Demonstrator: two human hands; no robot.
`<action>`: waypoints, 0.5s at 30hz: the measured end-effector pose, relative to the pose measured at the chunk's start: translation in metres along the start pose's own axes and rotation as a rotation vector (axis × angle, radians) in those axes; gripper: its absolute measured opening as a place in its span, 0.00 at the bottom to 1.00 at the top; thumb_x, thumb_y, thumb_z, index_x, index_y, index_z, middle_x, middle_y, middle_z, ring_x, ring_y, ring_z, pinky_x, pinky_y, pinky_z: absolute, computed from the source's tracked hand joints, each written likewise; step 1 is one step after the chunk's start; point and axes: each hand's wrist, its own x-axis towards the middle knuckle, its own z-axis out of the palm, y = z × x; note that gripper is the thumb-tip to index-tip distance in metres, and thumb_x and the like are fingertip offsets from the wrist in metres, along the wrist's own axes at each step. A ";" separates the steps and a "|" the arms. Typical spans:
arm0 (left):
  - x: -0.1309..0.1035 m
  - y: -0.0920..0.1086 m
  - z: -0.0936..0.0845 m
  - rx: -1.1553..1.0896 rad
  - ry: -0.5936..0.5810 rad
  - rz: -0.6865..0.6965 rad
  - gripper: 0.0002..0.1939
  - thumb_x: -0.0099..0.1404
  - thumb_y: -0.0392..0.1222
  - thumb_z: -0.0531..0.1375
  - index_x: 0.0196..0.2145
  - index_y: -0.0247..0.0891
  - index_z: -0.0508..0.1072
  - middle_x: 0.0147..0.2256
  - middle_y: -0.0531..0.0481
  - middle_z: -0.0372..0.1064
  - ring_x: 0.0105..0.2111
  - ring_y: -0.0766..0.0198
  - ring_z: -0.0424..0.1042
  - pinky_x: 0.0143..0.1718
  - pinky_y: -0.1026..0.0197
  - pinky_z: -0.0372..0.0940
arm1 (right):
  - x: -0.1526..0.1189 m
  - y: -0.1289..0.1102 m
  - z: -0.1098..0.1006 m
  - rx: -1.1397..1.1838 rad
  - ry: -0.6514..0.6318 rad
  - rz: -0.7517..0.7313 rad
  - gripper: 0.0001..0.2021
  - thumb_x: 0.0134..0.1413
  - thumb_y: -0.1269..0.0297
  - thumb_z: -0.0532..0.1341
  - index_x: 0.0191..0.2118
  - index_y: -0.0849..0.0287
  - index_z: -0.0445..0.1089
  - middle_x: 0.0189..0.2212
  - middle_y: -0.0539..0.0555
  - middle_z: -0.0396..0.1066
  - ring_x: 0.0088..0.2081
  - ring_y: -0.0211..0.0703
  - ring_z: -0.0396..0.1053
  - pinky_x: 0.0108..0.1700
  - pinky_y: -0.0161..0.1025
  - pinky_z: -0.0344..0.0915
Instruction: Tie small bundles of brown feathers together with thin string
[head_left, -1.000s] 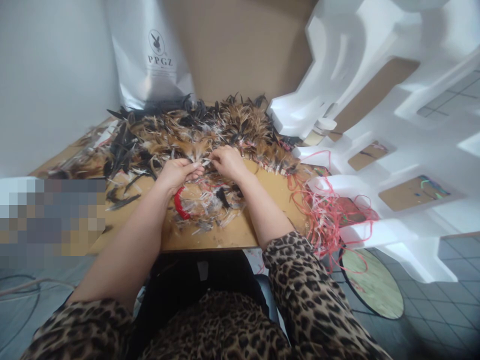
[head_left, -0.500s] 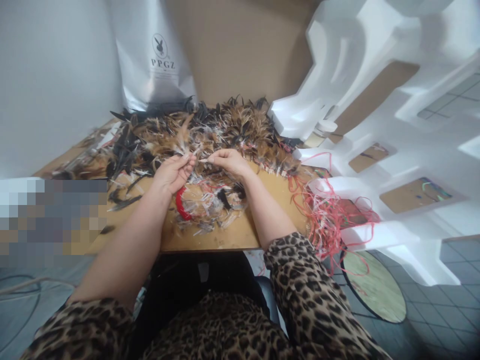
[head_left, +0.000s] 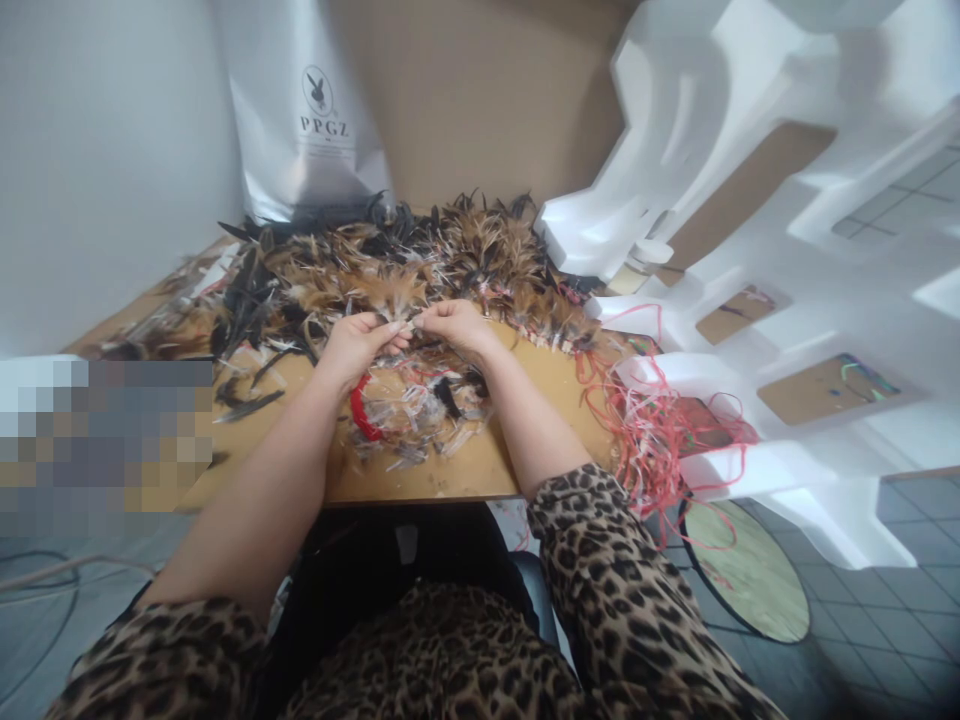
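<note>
My left hand (head_left: 365, 346) is closed in a pinch on a small bunch of brown feathers (head_left: 397, 288), holding them by their pale quill ends with the tips fanned upward. Close beside it, my right hand (head_left: 454, 325) pinches at the same quill ends; what lies between its fingertips is too small to make out. Behind both hands spreads a large heap of brown and black feathers (head_left: 487, 245). Below them, clear plastic scraps (head_left: 409, 450) and a curved red band (head_left: 364, 410) lie on the wooden table (head_left: 555, 400).
A tangle of thin red ribbons (head_left: 652, 440) hangs over the table's right edge. White molded foam (head_left: 847, 300) stands on the right, with a small white-capped jar (head_left: 649, 255) near it. A silvery bag (head_left: 300, 150) leans at the back. A round stool seat (head_left: 750, 570) is below right.
My left hand has shifted slightly right and down, bringing the feathers in front of the heap. Its fingertips now meet those of my right hand, which has barely moved.
</note>
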 end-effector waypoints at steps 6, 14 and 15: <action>0.002 -0.001 0.000 0.004 0.039 0.016 0.10 0.48 0.41 0.65 0.26 0.30 0.74 0.26 0.44 0.73 0.22 0.70 0.70 0.28 0.67 0.66 | -0.003 -0.007 0.007 -0.161 0.118 -0.103 0.12 0.38 0.60 0.63 0.28 0.65 0.71 0.22 0.49 0.68 0.24 0.31 0.60 0.30 0.32 0.57; 0.008 0.000 -0.002 -0.026 0.236 0.131 0.07 0.50 0.39 0.63 0.25 0.32 0.73 0.25 0.48 0.72 0.21 0.72 0.68 0.28 0.67 0.66 | -0.015 -0.024 0.015 -0.248 0.396 -0.229 0.16 0.45 0.51 0.58 0.25 0.63 0.69 0.23 0.50 0.66 0.29 0.35 0.62 0.32 0.33 0.57; 0.007 0.001 -0.001 -0.016 0.240 0.141 0.07 0.50 0.39 0.63 0.25 0.32 0.72 0.24 0.48 0.72 0.21 0.71 0.68 0.28 0.66 0.66 | -0.015 -0.023 0.018 -0.207 0.310 -0.180 0.18 0.43 0.50 0.59 0.23 0.63 0.68 0.19 0.48 0.64 0.26 0.34 0.60 0.29 0.32 0.55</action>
